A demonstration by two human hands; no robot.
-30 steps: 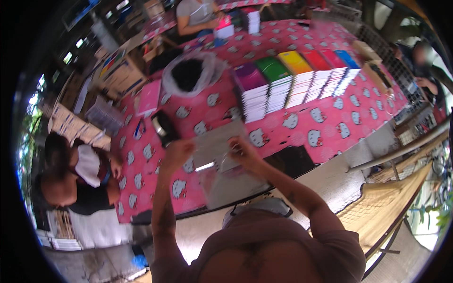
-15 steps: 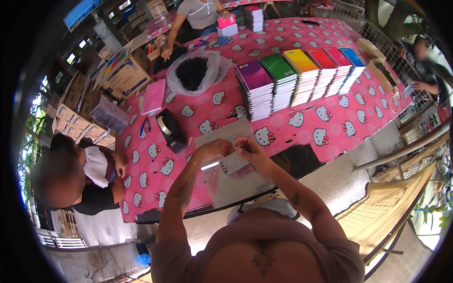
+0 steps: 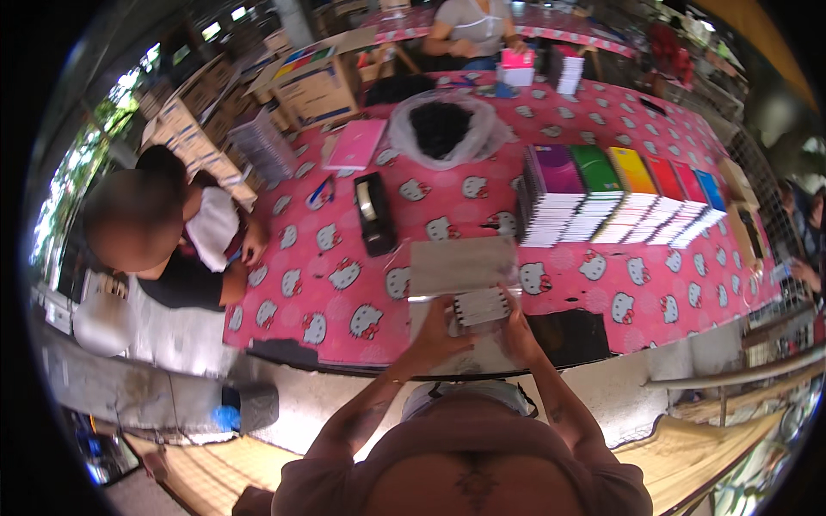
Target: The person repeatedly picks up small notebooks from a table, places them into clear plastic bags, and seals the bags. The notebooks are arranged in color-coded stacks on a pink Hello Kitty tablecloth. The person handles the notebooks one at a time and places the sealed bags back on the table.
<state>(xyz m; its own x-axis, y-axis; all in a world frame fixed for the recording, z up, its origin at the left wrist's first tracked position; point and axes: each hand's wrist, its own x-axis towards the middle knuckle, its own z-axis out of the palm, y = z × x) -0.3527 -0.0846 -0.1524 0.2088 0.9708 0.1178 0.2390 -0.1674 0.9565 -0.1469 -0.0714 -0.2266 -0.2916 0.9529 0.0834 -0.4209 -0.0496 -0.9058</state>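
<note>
A small stack of spiral notebooks [image 3: 482,307], white with dark coil teeth on its edges, stands between my hands at the table's near edge. My left hand [image 3: 437,335] grips its left side, fingers curved against it. On the opposite side my right hand [image 3: 519,334] presses with thumb and fingers. Under and beyond the stack lies a clear plastic bag or sheet [image 3: 460,262], with a shiny strip crossing it. The covers of the notebooks cannot be made out.
Tall notebook stacks [image 3: 551,202] in several colours stand to the right. A black tape dispenser [image 3: 374,215], a pink notebook [image 3: 357,144] and a plastic bag of black material [image 3: 443,129] lie beyond. One person [image 3: 202,224] sits at the left; another [image 3: 473,34] works across the table.
My hands have parted from their pinch above the plastic and now hold the notebook stack from both sides. My view has shifted, so the table's things appear further right.
</note>
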